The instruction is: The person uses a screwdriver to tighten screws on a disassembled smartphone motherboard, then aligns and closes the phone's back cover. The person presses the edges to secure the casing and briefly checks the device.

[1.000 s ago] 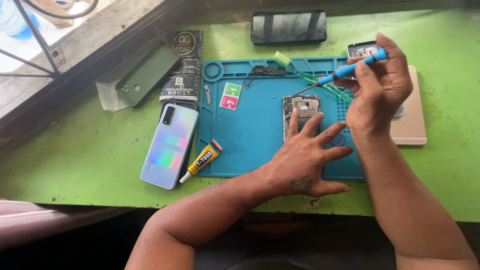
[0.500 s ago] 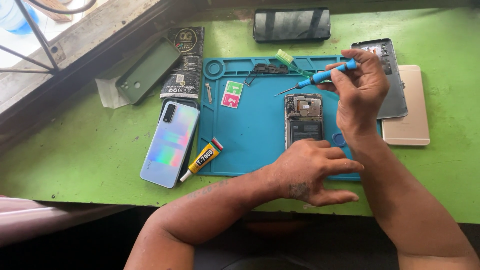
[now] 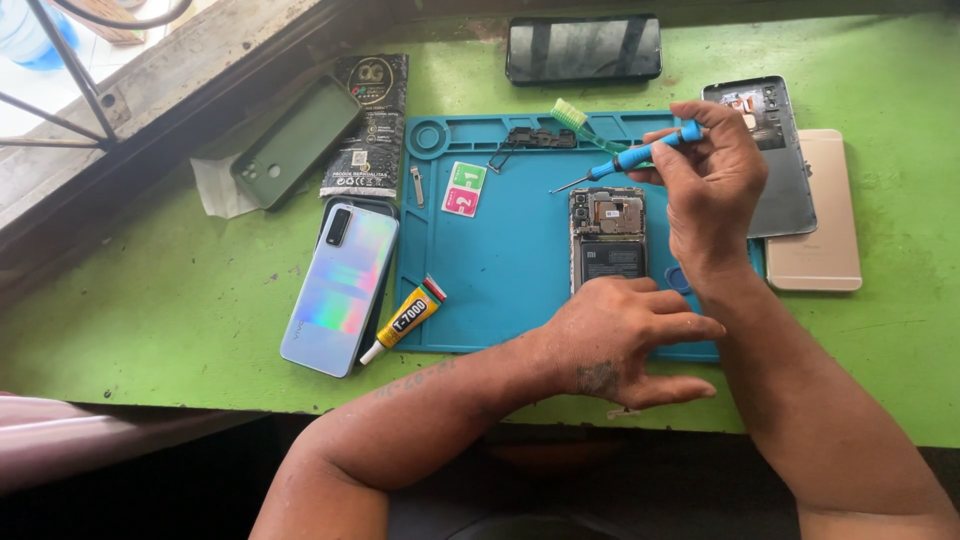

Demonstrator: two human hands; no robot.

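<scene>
**Opened phone between my two hands on the repair mat**

While I look down from the head camera, the green table (image 3: 150, 330) fills the view, and on it lies the blue repair mat (image 3: 510, 290). At the mat's right part lies the opened phone (image 3: 607, 235), back cover off, its circuit board and battery showing. My left hand (image 3: 625, 340) lies flat just below the phone's lower end, fingers spread and pointing right, holding nothing; whether it touches the phone I cannot tell. My right hand (image 3: 712, 185) hovers just right of the phone's upper end, fingers pinched around the blue-handled screwdriver (image 3: 630, 160), whose thin tip points left and ends just above the phone's top edge, apart from it.

Right of the mat lie a grey back cover (image 3: 785, 190) and, partly under it, a gold phone (image 3: 825, 240). A black phone (image 3: 584, 48) lies face up beyond the mat. Left of the mat lies an iridescent phone (image 3: 340, 285), with a dark green case (image 3: 295, 140) and a black packet (image 3: 368, 125) above it. A yellow glue tube (image 3: 405, 320) lies at the mat's lower left corner. A green toothbrush (image 3: 580, 122) lies at the mat's upper edge.
</scene>
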